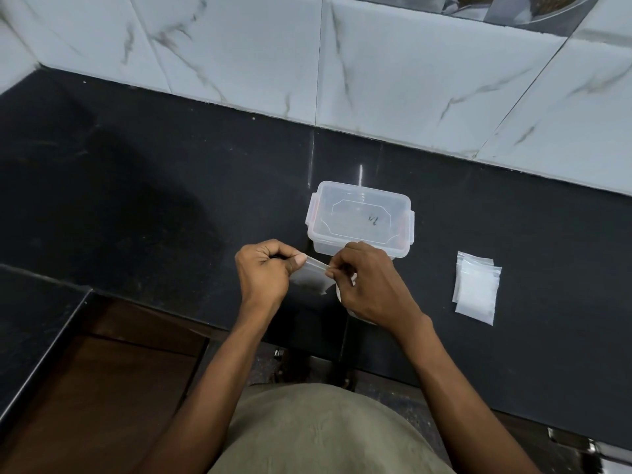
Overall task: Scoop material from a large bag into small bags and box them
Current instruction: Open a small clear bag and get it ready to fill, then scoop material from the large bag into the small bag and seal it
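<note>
Early stage, I'd say: clear box (359, 220) on the black counter (136, 186) holds nothing yet. Just in front of it, left hand (265, 273) and right hand (371, 282) each pinch an end of a small bag (313, 275). Filled bags (476, 291) lie right of the box. No large bag or scoop visible; path clear.

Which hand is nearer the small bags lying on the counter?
Right. The right hand is just left of the small bags; the left hand is farther left, beyond the held bag.
</note>
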`<state>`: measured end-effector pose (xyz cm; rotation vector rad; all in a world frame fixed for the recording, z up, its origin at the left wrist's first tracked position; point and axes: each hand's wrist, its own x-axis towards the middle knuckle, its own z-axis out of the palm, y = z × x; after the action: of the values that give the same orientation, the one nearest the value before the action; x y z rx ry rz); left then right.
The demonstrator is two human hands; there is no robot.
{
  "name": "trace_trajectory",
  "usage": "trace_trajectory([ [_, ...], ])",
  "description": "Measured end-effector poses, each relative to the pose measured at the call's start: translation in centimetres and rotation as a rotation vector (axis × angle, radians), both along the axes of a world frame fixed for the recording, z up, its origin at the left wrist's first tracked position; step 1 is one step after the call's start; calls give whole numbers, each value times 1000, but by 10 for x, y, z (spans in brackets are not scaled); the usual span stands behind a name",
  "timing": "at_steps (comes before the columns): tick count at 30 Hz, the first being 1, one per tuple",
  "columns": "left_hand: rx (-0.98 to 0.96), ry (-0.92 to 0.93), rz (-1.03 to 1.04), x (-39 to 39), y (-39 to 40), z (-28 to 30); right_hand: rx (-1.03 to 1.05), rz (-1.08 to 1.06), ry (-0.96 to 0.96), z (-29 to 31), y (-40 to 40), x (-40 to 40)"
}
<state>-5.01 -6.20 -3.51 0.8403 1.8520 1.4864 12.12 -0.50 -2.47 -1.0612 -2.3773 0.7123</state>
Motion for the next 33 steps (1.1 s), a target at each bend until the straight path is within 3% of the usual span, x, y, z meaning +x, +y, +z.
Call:
trace_trajectory([
  [10, -20, -32, 101, -25, -4, -6, -37, 61, -92, -2, 5, -21],
  [17, -209, -66, -100, -77, -1, -31, -107, 36, -308, -10, 13, -71],
  [23, -282, -32, -54, -115, 11, -56, -96, -33, -400, -10, 15, -117],
  [28, -245, 251, 129, -110, 16, -67, -131, -50, -424, -12, 23, -144],
  [33, -230, 320, 5, -90, 12, -84, -148, -67, -405, -26, 26, -155],
])
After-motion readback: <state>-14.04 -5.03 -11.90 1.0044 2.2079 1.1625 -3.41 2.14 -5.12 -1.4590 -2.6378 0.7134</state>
